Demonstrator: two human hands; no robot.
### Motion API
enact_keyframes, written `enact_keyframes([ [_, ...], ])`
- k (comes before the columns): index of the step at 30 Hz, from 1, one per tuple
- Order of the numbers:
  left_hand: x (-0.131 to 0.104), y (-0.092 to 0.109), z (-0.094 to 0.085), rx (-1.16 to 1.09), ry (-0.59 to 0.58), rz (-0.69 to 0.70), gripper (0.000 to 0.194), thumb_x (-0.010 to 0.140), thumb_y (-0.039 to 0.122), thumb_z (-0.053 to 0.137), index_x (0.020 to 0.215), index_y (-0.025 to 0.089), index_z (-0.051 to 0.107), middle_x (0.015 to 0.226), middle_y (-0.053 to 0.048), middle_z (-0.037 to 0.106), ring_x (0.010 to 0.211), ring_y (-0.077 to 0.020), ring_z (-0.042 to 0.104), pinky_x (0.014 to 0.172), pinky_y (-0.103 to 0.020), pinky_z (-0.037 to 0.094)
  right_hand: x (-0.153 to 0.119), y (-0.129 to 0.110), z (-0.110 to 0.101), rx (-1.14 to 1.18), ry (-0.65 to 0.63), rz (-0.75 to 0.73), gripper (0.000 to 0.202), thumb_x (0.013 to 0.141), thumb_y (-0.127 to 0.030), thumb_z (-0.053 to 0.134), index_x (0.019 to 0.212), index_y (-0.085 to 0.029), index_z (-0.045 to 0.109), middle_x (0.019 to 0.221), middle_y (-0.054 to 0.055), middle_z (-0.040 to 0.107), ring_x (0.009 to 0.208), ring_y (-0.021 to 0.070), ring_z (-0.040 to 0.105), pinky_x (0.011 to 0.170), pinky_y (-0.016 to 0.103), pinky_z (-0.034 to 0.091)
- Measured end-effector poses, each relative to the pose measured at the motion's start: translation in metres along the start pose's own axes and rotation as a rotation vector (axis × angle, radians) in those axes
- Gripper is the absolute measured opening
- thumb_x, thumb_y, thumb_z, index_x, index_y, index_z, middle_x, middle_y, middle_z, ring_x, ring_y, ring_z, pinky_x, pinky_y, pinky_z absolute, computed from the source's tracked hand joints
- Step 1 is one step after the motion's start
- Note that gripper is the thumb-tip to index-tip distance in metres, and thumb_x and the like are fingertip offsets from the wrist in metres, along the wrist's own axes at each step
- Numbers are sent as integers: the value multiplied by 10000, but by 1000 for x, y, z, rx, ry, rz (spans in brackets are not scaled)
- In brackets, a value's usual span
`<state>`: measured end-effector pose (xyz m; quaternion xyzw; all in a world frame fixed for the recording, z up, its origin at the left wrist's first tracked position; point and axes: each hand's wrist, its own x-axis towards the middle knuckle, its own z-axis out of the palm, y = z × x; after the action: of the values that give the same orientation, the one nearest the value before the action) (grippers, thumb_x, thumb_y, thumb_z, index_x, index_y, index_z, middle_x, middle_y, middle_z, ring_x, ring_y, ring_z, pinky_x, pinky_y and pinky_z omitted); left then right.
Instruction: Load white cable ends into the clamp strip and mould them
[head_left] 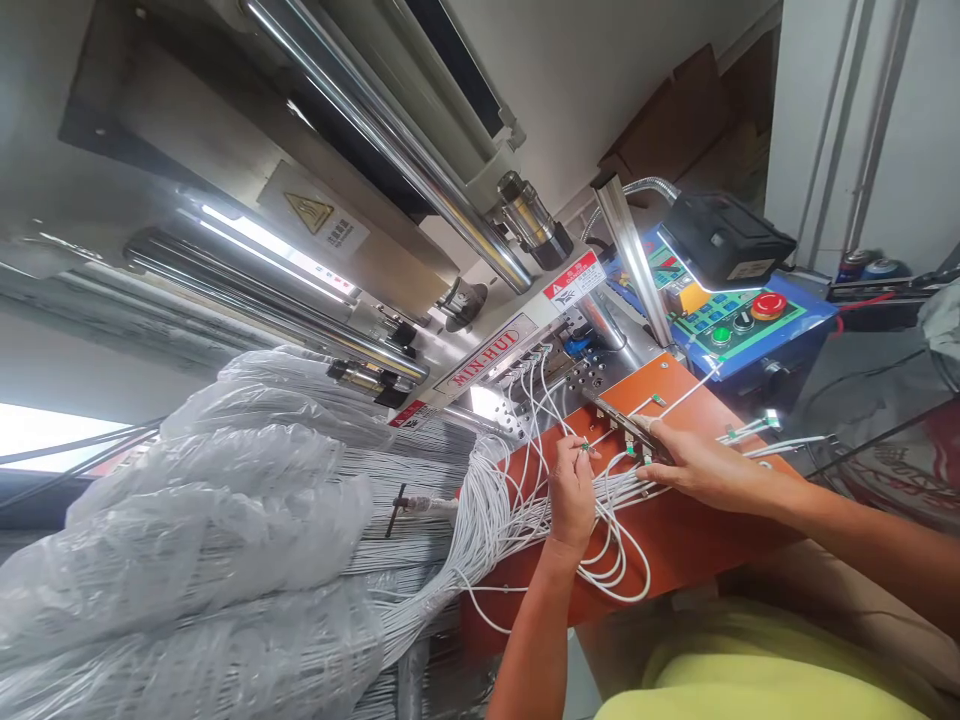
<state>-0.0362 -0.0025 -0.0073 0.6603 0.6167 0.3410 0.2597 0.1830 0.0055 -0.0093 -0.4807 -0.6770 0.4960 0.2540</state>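
Note:
My left hand (pixel 571 495) pinches the end of a white cable, where a small green connector (pixel 586 447) shows at the fingertips. My right hand (pixel 686 462) grips the near end of a dark metal mould bar (pixel 621 422), its thumb and fingers on either side. Small brass-coloured pieces and green cable ends lie along the bar. A thick bundle of white cables (pixel 487 515) runs under both hands, over the orange table (pixel 540 580). Another green-tipped cable end (pixel 658 399) rests on the orange surface beyond the bar.
A moulding machine (pixel 491 352) stands ahead, white cables running into its lower tooling. To the right is a blue control box (pixel 780 330) with a red emergency-stop button (pixel 769 306). Plastic-wrapped cable bundles (pixel 225 540) fill the left side. A T-handle (pixel 397 510) juts out near the cables.

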Motion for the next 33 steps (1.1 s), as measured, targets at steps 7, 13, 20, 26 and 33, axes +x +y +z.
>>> enact_keyframes([
  [7, 3, -2, 1, 34, -69, 19, 141, 906, 132, 497, 1025, 202, 525, 889, -38, 725, 832, -159, 705, 745, -264, 510, 1, 2, 0, 8, -5, -10, 531, 842, -458, 606, 1319, -246, 512, 1040, 86, 713, 1029, 305, 639, 899, 376, 458],
  [13, 7, 0, 5, 77, -104, 189, 183, 933, 140, 490, 1074, 215, 578, 1004, -46, 729, 937, -165, 701, 820, -279, 528, 1, 1, -1, 51, -21, -6, 560, 836, -462, 606, 1342, -251, 493, 1101, 85, 705, 1051, 305, 633, 907, 371, 458],
  [20, 19, -4, 9, 69, -158, 304, 194, 914, 92, 493, 1010, 202, 621, 944, -45, 718, 917, -166, 693, 852, -294, 539, 2, 2, 0, 56, -17, 19, 548, 836, -453, 603, 1334, -249, 494, 1082, 78, 713, 986, 294, 651, 846, 352, 475],
  [26, 23, -9, 14, 88, -162, 341, 208, 892, 63, 483, 968, 193, 628, 905, -45, 694, 872, -163, 683, 819, -284, 542, 3, 3, 1, 32, -9, 13, 540, 843, -449, 596, 1331, -242, 490, 1083, 76, 710, 973, 283, 654, 834, 336, 469],
  [33, 23, -10, 19, 36, -157, 261, 154, 913, 119, 502, 964, 197, 624, 886, -41, 698, 837, -156, 703, 767, -261, 554, 3, 2, 0, 33, -10, 2, 565, 847, -424, 601, 1368, -259, 461, 1086, 77, 710, 990, 287, 652, 851, 346, 467],
])
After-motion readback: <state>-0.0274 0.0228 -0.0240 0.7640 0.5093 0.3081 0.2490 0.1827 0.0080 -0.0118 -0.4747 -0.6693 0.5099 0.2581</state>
